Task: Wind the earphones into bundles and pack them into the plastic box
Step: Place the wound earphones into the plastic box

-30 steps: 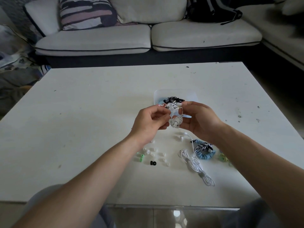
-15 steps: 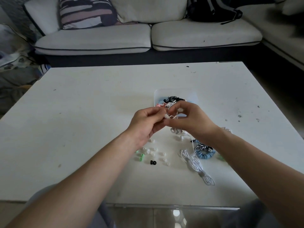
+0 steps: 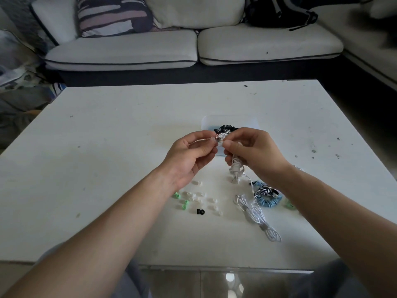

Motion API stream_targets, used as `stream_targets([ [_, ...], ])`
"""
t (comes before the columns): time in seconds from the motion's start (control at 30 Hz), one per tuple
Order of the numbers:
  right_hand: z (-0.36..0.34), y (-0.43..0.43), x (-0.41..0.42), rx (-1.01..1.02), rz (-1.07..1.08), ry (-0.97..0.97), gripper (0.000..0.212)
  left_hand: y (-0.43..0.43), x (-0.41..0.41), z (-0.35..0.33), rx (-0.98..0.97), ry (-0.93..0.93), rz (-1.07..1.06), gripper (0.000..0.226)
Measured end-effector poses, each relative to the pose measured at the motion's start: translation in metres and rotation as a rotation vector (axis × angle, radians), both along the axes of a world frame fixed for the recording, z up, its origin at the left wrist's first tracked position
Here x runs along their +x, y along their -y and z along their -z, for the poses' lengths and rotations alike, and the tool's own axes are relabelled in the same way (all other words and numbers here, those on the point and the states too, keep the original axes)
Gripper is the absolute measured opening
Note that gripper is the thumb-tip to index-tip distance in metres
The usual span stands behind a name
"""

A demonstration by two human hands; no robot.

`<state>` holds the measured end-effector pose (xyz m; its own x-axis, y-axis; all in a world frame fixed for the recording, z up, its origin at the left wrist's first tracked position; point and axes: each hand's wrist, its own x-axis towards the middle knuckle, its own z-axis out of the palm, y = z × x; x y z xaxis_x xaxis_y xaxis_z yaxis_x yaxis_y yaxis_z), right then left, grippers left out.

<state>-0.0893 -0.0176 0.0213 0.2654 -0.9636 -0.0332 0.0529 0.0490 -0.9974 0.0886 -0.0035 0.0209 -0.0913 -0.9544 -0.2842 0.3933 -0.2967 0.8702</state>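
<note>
Both hands work above the middle of the white table (image 3: 107, 168). My right hand (image 3: 255, 153) holds a wound white earphone bundle (image 3: 236, 168) that hangs below its fingers. My left hand (image 3: 191, 153) pinches the loose end of that cable at the top. Just behind the hands lies the clear plastic box (image 3: 232, 121) with black earphones (image 3: 226, 128) inside. Near my right forearm sit a blue coiled earphone (image 3: 268, 201) with a black-and-white cable (image 3: 265, 191) on it, and a loose white earphone (image 3: 257, 216).
Several white and green ear tips (image 3: 193, 198) and one black ear tip (image 3: 200, 211) are scattered under my left wrist. A green item (image 3: 289, 204) peeks out beside my right forearm. A sofa (image 3: 193, 46) stands beyond the table's far edge.
The hands have drawn slightly apart and risen a little. The white bundle now hangs lower from my right hand, while my left hand pulls the cable end leftward.
</note>
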Motion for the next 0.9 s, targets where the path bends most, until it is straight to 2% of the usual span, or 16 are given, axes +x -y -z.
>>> stream_targets([
  [0.2,0.0003,0.0008,-0.0014,0.036,-0.02,0.083,0.008,-0.0005,-0.0002,0.0001,-0.021,-0.035,0.018,0.016],
  [0.43,0.0004,0.0013,-0.0017,0.047,-0.02,0.112,0.005,-0.0019,-0.0011,-0.0001,-0.066,0.009,0.039,0.019],
  [0.9,0.0011,0.0022,-0.0041,0.046,-0.013,0.058,0.007,-0.002,-0.0018,-0.0013,-0.079,0.082,0.008,0.018],
])
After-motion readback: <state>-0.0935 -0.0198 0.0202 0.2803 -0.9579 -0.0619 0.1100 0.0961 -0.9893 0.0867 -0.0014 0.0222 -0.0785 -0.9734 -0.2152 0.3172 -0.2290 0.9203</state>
